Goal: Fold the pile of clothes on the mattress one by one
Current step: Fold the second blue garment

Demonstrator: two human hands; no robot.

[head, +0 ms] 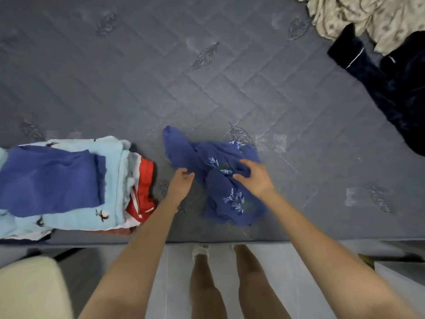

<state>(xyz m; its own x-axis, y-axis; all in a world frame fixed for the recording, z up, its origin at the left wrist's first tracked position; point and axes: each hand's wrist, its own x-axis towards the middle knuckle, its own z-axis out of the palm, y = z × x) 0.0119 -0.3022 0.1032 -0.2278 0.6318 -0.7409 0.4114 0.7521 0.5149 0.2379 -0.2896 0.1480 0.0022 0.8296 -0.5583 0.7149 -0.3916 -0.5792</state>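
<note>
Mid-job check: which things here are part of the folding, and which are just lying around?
Job: blue leaf-print garment, gripped by the right hand, left hand beside it; folded stack; unfolded cream floral cloth and dark navy garment; mattress.
Lying about: cream seat-like thing, lower left; white box-like thing, lower right.

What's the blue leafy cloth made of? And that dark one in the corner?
The blue garment looks like thin, matte woven cloth, maybe cotton: it crumples softly, with white stitched leaves. The dark navy garment looks velvety: pale sheen streaks run across its folds.
</note>
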